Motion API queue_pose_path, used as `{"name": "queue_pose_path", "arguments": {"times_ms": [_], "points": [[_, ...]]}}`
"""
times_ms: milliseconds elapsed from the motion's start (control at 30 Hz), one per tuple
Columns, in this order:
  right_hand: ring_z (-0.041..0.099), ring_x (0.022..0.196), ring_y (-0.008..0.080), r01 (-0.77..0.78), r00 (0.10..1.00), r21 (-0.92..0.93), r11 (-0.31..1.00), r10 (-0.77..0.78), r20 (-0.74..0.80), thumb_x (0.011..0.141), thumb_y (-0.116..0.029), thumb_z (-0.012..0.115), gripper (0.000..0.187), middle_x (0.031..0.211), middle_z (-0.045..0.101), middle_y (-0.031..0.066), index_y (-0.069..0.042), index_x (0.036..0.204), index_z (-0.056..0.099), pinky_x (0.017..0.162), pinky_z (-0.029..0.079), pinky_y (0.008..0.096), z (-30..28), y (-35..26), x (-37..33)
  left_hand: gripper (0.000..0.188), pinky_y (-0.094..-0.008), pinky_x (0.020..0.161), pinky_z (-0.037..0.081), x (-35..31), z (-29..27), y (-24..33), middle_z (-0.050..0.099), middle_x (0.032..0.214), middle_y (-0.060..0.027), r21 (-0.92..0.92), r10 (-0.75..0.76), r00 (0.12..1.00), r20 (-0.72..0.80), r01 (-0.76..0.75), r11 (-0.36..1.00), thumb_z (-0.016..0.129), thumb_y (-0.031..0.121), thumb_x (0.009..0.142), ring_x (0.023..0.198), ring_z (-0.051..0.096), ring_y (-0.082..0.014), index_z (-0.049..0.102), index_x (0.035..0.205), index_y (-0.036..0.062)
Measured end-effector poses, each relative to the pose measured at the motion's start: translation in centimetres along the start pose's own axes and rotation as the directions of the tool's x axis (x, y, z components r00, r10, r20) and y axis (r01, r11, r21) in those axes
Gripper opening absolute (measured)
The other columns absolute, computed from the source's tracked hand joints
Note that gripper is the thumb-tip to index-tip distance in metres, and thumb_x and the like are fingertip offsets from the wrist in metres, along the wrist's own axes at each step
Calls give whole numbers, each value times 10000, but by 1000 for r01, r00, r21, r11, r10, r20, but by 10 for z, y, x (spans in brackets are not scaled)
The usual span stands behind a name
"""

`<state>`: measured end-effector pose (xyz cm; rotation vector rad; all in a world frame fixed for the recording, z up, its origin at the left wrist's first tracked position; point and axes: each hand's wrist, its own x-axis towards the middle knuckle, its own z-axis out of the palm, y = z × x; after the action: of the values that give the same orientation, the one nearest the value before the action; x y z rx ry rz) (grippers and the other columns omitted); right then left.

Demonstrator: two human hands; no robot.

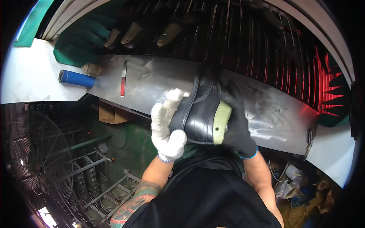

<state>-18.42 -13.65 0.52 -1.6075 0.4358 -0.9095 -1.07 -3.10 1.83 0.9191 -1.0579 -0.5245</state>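
Observation:
A black shoe (200, 123) with a thick ridged sole is held up over the metal ledge in front of me. It is turned on its side, sole to the left, and a pale green shoe last (222, 119) shows in its opening. My left hand (166, 123), in a white knit glove, is cupped against the sole with the thumb low and the fingers higher. At the shoe's right side is my right hand (239, 127), in a dark glove, gripping it by the last and upper. Some of the right fingers are blurred and hidden behind the shoe.
On the metal ledge (159, 76) lies a knife (123, 81) with a red handle. A blue cylinder (77, 78) rests on the white panel at left. Behind are slatted rollers with several lasted shoes (169, 35) and a red glow at right. A fan (40, 167) stands at lower left.

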Motion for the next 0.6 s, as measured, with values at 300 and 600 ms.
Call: {"name": "queue_pose_path", "arguments": {"times_ms": [300,600], "points": [[665,1214,243,-671,615,692,266,721,319,868,-93,729,670,1351,652,124,2,1487,490,1048,550,388,27,9,-56,415,-305,987,513,-43,4,11,713,1281,-164,253,-650,720,-243,694,674,628,67,1015,1119,665,-170,607,1408,-66],[665,1184,244,-769,612,470,434,712,344,841,-93,727,725,1331,647,121,-5,1507,454,1036,546,386,11,-15,-18,206,-330,687,513,7,-32,-11,682,859,-117,765,-518,855,-14,343,545,648,143,992,719,642,-164,715,1143,20]]}}
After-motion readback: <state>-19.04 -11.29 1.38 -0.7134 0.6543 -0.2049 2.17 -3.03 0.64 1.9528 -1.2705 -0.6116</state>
